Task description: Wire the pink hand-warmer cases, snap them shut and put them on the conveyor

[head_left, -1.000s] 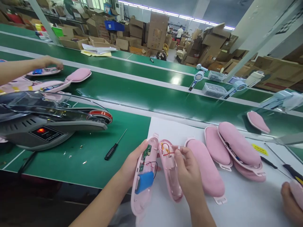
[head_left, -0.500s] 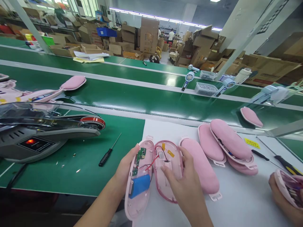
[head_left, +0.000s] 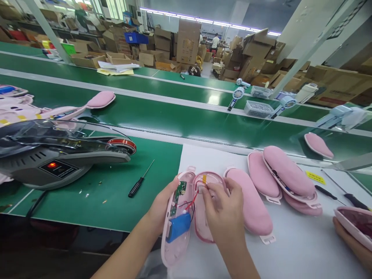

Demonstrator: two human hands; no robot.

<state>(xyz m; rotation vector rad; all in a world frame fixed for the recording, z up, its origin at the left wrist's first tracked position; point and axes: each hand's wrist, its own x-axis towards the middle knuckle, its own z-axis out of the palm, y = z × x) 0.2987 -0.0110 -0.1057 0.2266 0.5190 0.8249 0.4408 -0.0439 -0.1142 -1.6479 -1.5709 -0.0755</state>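
Observation:
My left hand point(head_left: 161, 203) grips the left edge of an opened pink half shell point(head_left: 174, 252), which holds a green circuit board point(head_left: 181, 188) and a blue battery point(head_left: 178, 228). Red and black wires point(head_left: 188, 204) run from it into the second half shell point(head_left: 202, 228) beside it. Over that second shell, my right hand point(head_left: 223, 205) has its thumb and fingers pinched together at the wires near the yellow tape point(head_left: 204, 179). What lies between those fingertips is too small to make out.
Closed pink cases point(head_left: 250, 201) lie to the right, near a yellow label sheet point(head_left: 315, 177). Another person's hand point(head_left: 353, 242) holds a pink shell at the right edge. A screwdriver point(head_left: 136, 187) and a grey tape machine point(head_left: 72, 166) are on the left.
My right hand has moved up inside the second shell, and its fingers have closed near the wires. The view has shifted slightly, and the other person's shell has tilted.

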